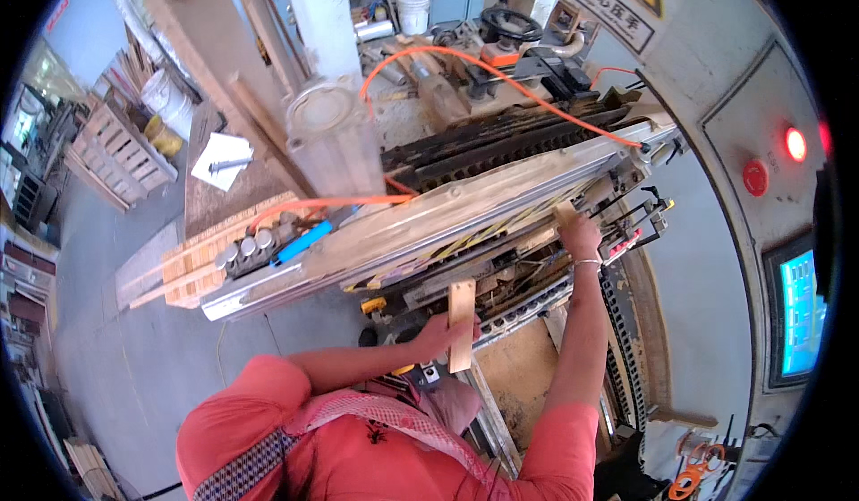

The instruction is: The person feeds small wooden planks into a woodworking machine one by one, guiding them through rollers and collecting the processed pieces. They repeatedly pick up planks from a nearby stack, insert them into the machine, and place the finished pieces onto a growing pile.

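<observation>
My left hand [439,336] is closed round a short flat wooden slat [462,322], held roughly upright in front of the machine. Farther right, my right hand [580,233] reaches into the machine. Its fingers are bent at a small pale wooden piece [565,210], partly covered by the hand. That piece lies by the rail below the long metal-edged beam [429,228]. A bracelet is on my right wrist. Beneath my hands runs a dark chain-like track [528,309].
An orange hose [501,76] arches over the beam. Wooden strips [183,277] are stacked at the left end, near a blue tool [302,242]. On the right stands a control panel with a red button [756,179] and a lit screen [803,315]. Orange-handled scissors [684,483] hang low right.
</observation>
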Available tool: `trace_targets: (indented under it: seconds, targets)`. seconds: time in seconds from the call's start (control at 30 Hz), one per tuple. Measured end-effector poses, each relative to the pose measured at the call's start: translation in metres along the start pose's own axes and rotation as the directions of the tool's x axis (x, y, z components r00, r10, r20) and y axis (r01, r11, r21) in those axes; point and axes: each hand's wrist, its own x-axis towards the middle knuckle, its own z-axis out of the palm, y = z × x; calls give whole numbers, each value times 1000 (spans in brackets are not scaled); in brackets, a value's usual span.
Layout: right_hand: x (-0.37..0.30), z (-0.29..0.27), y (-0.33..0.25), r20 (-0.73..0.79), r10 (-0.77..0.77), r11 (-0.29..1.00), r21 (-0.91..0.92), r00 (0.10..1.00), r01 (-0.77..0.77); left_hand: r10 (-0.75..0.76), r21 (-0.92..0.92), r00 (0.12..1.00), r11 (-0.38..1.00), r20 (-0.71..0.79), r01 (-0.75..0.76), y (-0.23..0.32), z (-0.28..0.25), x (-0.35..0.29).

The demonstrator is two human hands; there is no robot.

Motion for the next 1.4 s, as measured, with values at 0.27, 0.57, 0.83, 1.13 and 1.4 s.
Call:
trace_targets:
  seconds: [0.27,0.57,0.83,1.13,1.4]
  targets:
    - [-14,-18,-21,98,-80,990,-107,992,91,-187,-235,981,957,-49,170,29,-56,-83]
    - [-49,-14,-11,-365,-116,986,72,924,152,-189,-184,654,980,-732,77,33,-158,-185]
    - [-132,-10,-5,-270,-67,949,280,960,145,67,49,585,998,-808,-47,69,-343,-114]
    - [-241,-17,-6,-182,10,947,317,983,49,127,121,719,991,-683,-59,66,-417,4]
    - [-311,-20,-3,-55,128,951,289,990,-107,50,100,679,994,-733,35,52,-421,14]
